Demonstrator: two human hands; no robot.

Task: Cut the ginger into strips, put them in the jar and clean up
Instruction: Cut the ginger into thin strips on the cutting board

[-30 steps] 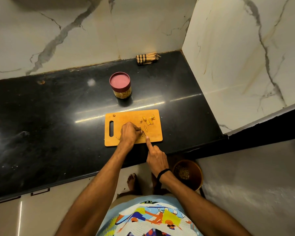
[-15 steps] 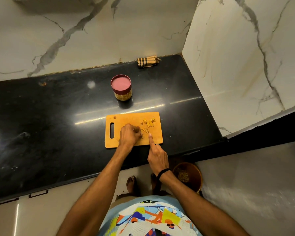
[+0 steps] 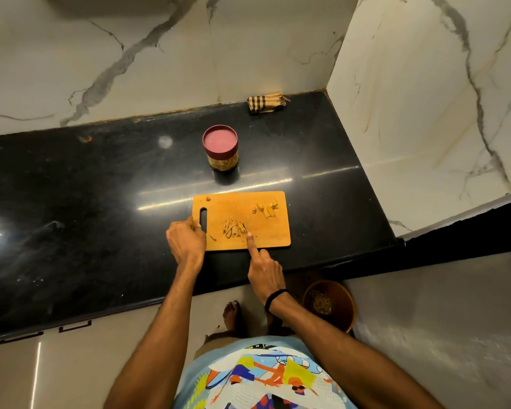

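Note:
An orange cutting board (image 3: pixel 266 228) lies on the black counter. A small heap of ginger strips (image 3: pixel 234 229) sits near its middle, and several yellow ginger pieces (image 3: pixel 267 208) lie at its far right corner. My left hand (image 3: pixel 186 242) grips the board's left end beside the handle slot. My right hand (image 3: pixel 264 268) rests at the board's near edge, index finger stretched out to the strips and the other fingers curled on a small knife, of which only a thin sliver of blade shows by the fingertip. The jar (image 3: pixel 220 147) with its pink lid on stands behind the board.
A folded checked cloth (image 3: pixel 266 103) lies at the back against the marble wall. Another marble wall bounds the counter (image 3: pixel 71 216) on the right. On the floor below the counter edge stands a brown bucket (image 3: pixel 329 304) with scraps in it, next to my bare feet.
My left hand has left the ginger and moved left to the board's handle end, uncovering the heap of strips. My right hand has stayed at the near edge.

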